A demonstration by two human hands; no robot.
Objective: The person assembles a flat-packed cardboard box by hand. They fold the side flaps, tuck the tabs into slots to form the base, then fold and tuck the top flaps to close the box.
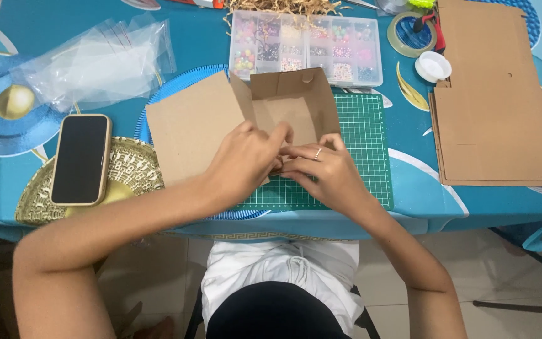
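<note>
- Blue patterned tablecloth point(208, 44) covers the table in front of you, with a green cutting mat point(362, 150) at its near edge.
- Your left hand point(246, 160) and right hand point(321, 172) meet fingertip to fingertip over the mat, fingers curled and pinching the near edge of a brown cardboard box point(293, 103).
- That half-folded box lies just beyond your fingers, its flat flap stretching left; both hands are equally near.
- Further out: a phone point(81, 159) on the left, clear plastic bags point(95, 59), a bead organiser point(308, 47) behind the box, flat cardboard sheets point(497, 113) on the right, and a tape roll point(409, 34).
</note>
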